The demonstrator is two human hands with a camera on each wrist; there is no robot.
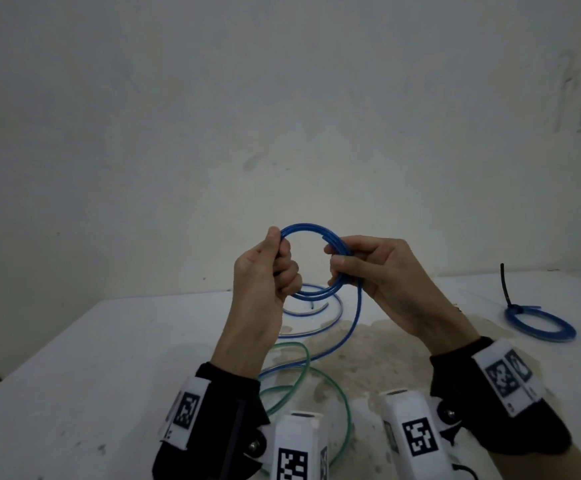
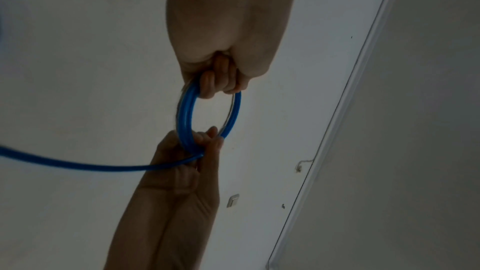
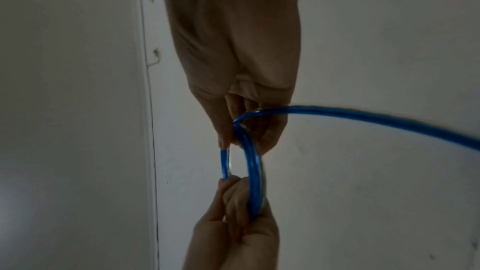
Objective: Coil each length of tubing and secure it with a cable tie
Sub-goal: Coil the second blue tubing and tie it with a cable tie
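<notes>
blue tubing (image 1: 311,230) (translucent), coiled, multi-looped

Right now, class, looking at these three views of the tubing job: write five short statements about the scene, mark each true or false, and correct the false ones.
1. Both the left hand and the right hand grip the blue plastic tubing coil. True.
2. The held coil is already bound with a cable tie. False: no tie shows on it, and a loose tail hangs from it to the white table.
3. A finished blue coil with a black cable tie lies on the table to the right. True.
4. The green tubing is neatly coiled and tied. False: it lies loose.
5. The held coil rests flat on the table. False: it is held above it.
</notes>
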